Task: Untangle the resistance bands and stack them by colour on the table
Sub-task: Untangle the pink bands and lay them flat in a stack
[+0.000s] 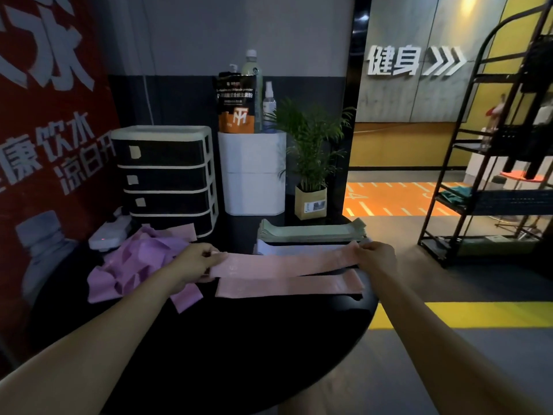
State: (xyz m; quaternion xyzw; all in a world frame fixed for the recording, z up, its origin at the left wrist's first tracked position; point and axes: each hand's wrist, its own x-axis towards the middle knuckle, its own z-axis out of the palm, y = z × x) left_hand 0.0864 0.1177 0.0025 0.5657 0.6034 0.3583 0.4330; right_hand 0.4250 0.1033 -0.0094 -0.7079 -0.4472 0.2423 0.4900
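While the left hand (196, 262) and right hand (377, 255) pinch its ends, the pink resistance band (287, 262) stretches left-right just above the pink stack (288, 285).

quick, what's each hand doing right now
Left hand: pinches the left end of the pink band.
Right hand: pinches the same band's right end.
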